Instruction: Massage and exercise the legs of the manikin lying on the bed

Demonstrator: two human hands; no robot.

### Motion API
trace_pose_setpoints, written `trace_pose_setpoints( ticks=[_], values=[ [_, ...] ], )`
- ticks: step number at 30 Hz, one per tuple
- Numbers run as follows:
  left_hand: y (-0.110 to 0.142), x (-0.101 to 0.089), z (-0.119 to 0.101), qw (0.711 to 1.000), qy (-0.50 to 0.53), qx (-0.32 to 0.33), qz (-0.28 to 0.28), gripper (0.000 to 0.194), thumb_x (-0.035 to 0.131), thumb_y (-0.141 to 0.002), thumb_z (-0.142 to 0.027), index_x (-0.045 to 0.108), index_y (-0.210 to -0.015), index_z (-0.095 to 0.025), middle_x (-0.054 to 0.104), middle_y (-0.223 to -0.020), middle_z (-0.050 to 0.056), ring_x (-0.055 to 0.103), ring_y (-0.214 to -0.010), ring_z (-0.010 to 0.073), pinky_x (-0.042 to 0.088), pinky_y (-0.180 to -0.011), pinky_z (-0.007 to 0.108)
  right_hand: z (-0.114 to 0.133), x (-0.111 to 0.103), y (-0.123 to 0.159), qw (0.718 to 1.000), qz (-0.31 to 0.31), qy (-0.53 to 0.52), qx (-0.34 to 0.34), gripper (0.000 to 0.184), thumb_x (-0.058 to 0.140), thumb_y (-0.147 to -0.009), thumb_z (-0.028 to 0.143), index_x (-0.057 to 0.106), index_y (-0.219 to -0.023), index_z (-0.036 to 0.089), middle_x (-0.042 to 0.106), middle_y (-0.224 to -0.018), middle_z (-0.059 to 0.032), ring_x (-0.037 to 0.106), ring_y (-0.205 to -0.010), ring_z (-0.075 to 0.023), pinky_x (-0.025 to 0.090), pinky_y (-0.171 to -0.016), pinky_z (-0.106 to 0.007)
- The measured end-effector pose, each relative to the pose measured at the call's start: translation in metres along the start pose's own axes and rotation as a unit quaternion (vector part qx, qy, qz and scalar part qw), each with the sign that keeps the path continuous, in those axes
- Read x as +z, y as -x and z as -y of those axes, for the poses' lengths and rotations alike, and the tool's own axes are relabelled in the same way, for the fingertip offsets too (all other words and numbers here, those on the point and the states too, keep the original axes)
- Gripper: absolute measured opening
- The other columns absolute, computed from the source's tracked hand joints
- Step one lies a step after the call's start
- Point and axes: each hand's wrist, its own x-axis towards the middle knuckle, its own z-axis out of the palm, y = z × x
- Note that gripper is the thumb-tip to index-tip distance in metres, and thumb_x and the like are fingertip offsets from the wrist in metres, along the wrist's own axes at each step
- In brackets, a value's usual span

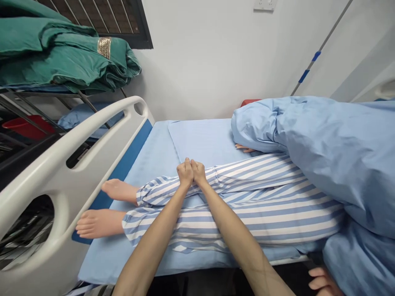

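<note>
Left hand (185, 172) and right hand (199, 172) curled into fists, side by side; cannot tell if gripping anything. Directly beneath: striped trousers (265, 222), long axis running left-right, left hand nearer feet (103, 224). Beyond: light-blue sheet (203, 139), then wall (212, 61).

no readable text, labels, brands, numbers or signs

My left hand (184, 172) and right hand (199, 170) are curled into fists, side by side at the farther leg of the striped trousers (277, 222) on the bed (157, 148). Bare feet (103, 223) lie by the footboard (89, 176); blue cloth (333, 144) covers the opposite end.
</note>
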Motion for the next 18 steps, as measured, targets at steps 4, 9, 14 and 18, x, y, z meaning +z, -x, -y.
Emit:
trace_pose_setpoints(
  ticks=[4,9,14,18],
  values=[
    [0.001,0.005,0.01,0.999,-0.031,-0.016,-0.003,0.048,0.028,-0.091,-0.035,0.033,-0.045,-0.022,0.04,-0.044,0.001,0.039,-0.048,0.0122,0.029,-0.053,0.027,-0.002,0.0,-0.002,1.0,-0.017,-0.008,0.008,0.047,0.03,-0.096,0.041,0.036,-0.054,0.02,0.039,-0.051,0.0036,0.036,-0.054,-0.0102,0.028,-0.054,-0.022],
    [-0.001,0.003,0.015,0.998,-0.051,-0.031,0.01,0.049,0.027,-0.092,-0.036,0.04,-0.047,-0.021,0.048,-0.047,0.004,0.047,-0.053,0.0146,0.031,-0.056,0.027,0.014,-0.006,-0.008,0.997,0.01,0.07,0.011,0.045,0.034,-0.096,0.035,0.039,-0.054,0.019,0.042,-0.052,0.0029,0.036,-0.055,-0.0105,0.026,-0.055,-0.023],
    [0.0,0.005,0.013,0.998,-0.055,-0.011,0.039,0.052,0.022,-0.092,-0.041,0.043,-0.049,-0.021,0.052,-0.051,0.006,0.047,-0.053,0.0145,0.031,-0.057,0.028,0.021,-0.019,-0.011,0.987,0.037,0.143,-0.063,0.047,0.034,-0.098,0.036,0.049,-0.057,0.018,0.052,-0.057,0.001,0.04,-0.056,-0.0105,0.025,-0.058,-0.024],
    [0.003,0.008,0.016,0.998,-0.065,-0.01,0.022,0.051,0.026,-0.091,-0.043,0.04,-0.047,-0.021,0.048,-0.048,0.005,0.045,-0.052,0.0149,0.03,-0.057,0.029,0.005,-0.021,-0.004,0.983,0.035,0.18,-0.033,0.048,0.033,-0.1,0.034,0.056,-0.061,0.018,0.058,-0.061,-0.0013,0.045,-0.057,-0.0114,0.026,-0.059,-0.024]
  ],
)
